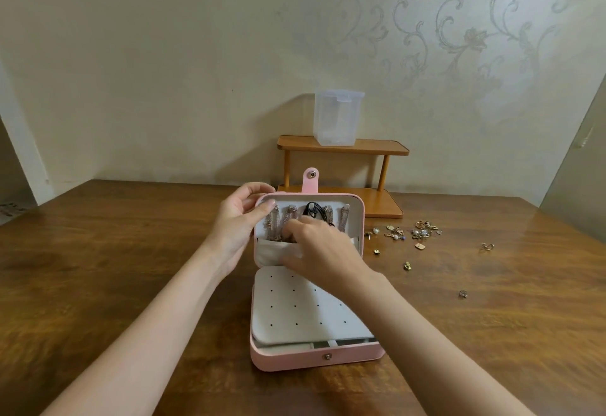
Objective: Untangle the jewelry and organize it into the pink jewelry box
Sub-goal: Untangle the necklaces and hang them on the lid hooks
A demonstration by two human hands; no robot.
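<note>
Pink leatherette covers the jewelry box (288, 361), which is standing open near the front middle of the wooden table (114, 268), its snap on the front wall facing the camera. The lid (359, 219) is being held upright by the left hand (237, 222), whose fingers and thumb are being curled round the lid's upper left corner. Inside the lid, a row of chain necklaces (344, 217) is hanging from hooks, and a black cord (313, 210) is lying among them; their lower ends are being received by a white elastic pocket (272, 251) along the lid's bottom. The right hand (323, 245) is being pressed against the lid's interior, at the chains just above the pocket; its fingertips are blurred and partly hidden, so whether anything is being pinched cannot be told. In the base, a white perforated earring panel (295, 304) is lying over the compartments, whose contents are being concealed except for a narrow strip at the front edge. Loose earrings and rings (413, 233) are lying scattered on the table to the right of the box, apart from it. Behind the box, a wooden two-tier shelf (370, 148) is standing against the wall, and a clear plastic container (336, 117) is sitting on its top tier.
</note>
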